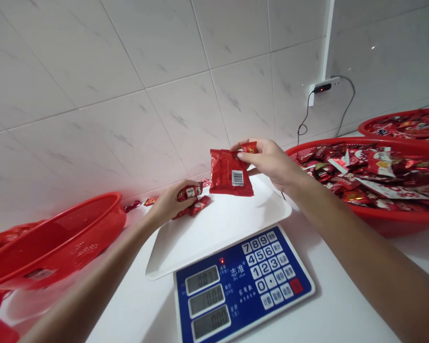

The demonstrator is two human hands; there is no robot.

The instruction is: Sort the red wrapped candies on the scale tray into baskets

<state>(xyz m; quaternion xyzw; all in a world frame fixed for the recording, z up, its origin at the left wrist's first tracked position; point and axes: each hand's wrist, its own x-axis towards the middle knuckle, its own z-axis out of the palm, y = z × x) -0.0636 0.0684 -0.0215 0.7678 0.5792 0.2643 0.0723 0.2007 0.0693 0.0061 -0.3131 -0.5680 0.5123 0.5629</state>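
Observation:
My right hand (262,162) is closed on a red snack packet (229,176) with a white barcode label, held up above the scale's white tray (243,209). A smaller red wrapped piece (250,147) shows between the same fingers. Over the tray's left part, my left hand (173,202) curls around a red wrapped snack (190,192) with white lettering. Another small red packet (200,205) lies by its fingertips on the tray. In front of the tray is the scale's blue panel (241,271) with number keys and three displays.
A red basket (389,221) heaped with wrapped snacks stands at right, with another filled basket (364,125) behind it. At left are red baskets (100,224). Small packets (132,206) lie along the tiled wall. A socket (323,88) with cables is on the wall.

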